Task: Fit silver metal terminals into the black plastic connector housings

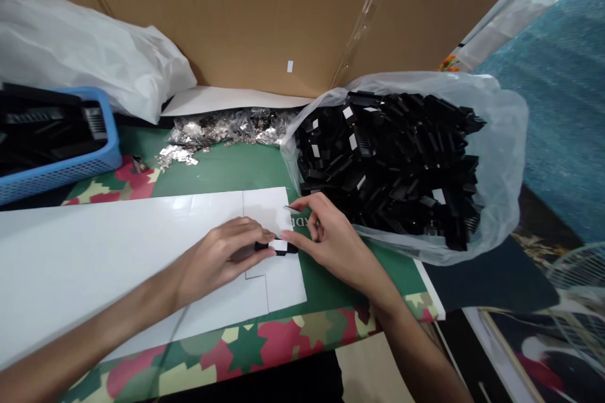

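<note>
White board [118, 245] fills mid-frame; my left hand [222, 258] pinches a black part [278, 247], long axis sideways, my right hand [331, 239] pinching a metal clip [292, 208] just above-right.

Both hands [278, 249] fingertip-to-fingertip, pinching

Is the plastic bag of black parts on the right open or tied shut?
Open. The plastic bag has its mouth spread wide toward the hands, and the heaped black parts lie exposed inside, nearly filling it.
</note>
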